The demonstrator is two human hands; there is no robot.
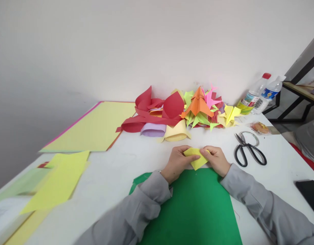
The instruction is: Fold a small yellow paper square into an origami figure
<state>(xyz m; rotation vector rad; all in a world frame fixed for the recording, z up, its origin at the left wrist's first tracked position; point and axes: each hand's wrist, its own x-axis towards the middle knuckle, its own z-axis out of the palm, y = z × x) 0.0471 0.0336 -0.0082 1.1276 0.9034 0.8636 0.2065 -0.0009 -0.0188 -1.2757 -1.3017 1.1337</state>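
A small piece of folded yellow paper, pointed at the bottom, is held up between both hands. My left hand pinches its left side, with the thumb laid across the front. On the other side my right hand grips the upper right edge between thumb and fingers. Below them a large sheet of green paper lies on the white table, partly covered by my left forearm. The fingers behind the yellow paper are mostly hidden.
Black-handled scissors and a tape roll lie at the right, near a dark phone. Behind are red paper loops, an orange folded paper and two bottles. Yellow sheets lie at the left.
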